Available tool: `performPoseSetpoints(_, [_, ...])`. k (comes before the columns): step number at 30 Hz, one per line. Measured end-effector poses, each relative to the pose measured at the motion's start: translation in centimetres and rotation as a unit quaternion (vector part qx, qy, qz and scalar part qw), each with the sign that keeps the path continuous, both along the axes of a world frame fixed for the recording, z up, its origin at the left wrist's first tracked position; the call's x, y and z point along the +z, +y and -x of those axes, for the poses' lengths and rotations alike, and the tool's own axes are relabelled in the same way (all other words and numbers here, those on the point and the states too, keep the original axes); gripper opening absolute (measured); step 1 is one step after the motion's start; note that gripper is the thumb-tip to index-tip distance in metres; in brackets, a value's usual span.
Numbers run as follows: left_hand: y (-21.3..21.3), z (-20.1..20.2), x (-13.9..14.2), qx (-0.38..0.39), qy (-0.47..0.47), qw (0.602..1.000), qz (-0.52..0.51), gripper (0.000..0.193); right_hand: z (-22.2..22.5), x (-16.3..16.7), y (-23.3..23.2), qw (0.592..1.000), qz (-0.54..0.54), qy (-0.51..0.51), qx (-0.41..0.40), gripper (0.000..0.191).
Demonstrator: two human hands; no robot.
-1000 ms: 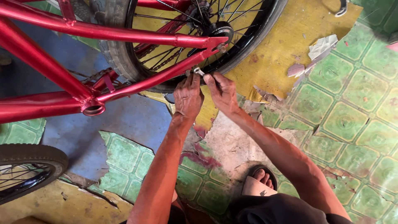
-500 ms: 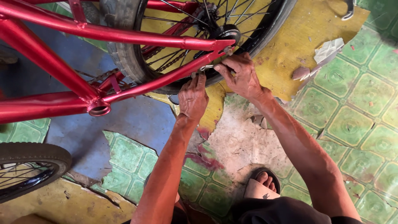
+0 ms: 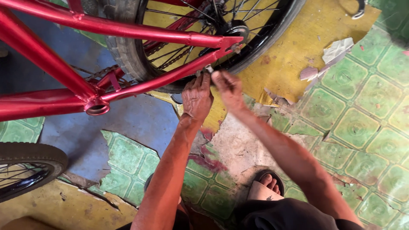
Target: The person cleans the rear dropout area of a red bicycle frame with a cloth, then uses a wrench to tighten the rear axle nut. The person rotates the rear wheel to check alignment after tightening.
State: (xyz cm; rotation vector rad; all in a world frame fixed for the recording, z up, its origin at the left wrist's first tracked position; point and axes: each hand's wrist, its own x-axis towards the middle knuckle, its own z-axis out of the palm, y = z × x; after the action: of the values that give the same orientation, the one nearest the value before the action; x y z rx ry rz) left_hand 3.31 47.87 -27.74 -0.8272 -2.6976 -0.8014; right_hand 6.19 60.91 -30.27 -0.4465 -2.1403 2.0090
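A red bike frame stretches across the top of the view. The back wheel sits in it, with its black tyre, thin spokes and a chain running inside the frame.

Both hands are up at the lower red bar, near where the wheel is fixed. The left hand is curled, with its fingertips pinching a small silver metal part that sits right on the bar. The right hand is just beside it, fingers bent close together and touching the same spot. I cannot tell if the right hand holds a tool or only the little part.

The wheel is already in its place in the frame, and the chain is on. The small part at the bar looks like the bit in hand now, so the job seems partly done. How tight it is I cannot tell.

A second wheel peeks in at the lower left. One foot in a dark sandal rests on the floor at the bottom.

No boxes or signs show. The floor has torn green patterned covering on the right, a yellow sheet under the wheel, and a scrap of pale paper lying on the yellow sheet's edge
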Motion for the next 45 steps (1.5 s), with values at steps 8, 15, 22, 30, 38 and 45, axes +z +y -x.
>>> performPoseSetpoints(8, [0.0,-0.6,0.5,0.002,-0.032,0.999,0.008,0.036,-2.3,1.8,0.7,0.994,-0.1,0.04,0.0,0.031])
performPoseSetpoints(15, [-0.2,-0.5,0.5,-0.007,-0.001,1.0,0.01,0.048,-0.7,5.2,5.0,0.917,-0.345,0.197,0.047,0.026])
performPoseSetpoints(22, [-0.2,-0.3,0.2,-0.005,-0.01,1.0,0.015,0.049,1.5,8.0,6.1,0.883,-0.426,0.173,0.095,0.032])
performPoseSetpoints(30, [-0.1,-0.2,-0.1,0.005,0.007,1.0,0.016,0.045,2.7,2.3,5.1,0.947,-0.258,0.168,0.095,0.037])
performPoseSetpoints(38, [-0.4,-0.3,0.9,-0.017,-0.001,1.0,-0.019,0.041,-1.7,0.0,-2.2,0.973,0.229,0.002,-0.025,0.031])
performPoseSetpoints(45, [-0.2,-0.3,0.6,-0.01,0.001,1.0,-0.003,0.043,-1.6,1.7,2.6,0.987,-0.147,0.061,0.014,0.037])
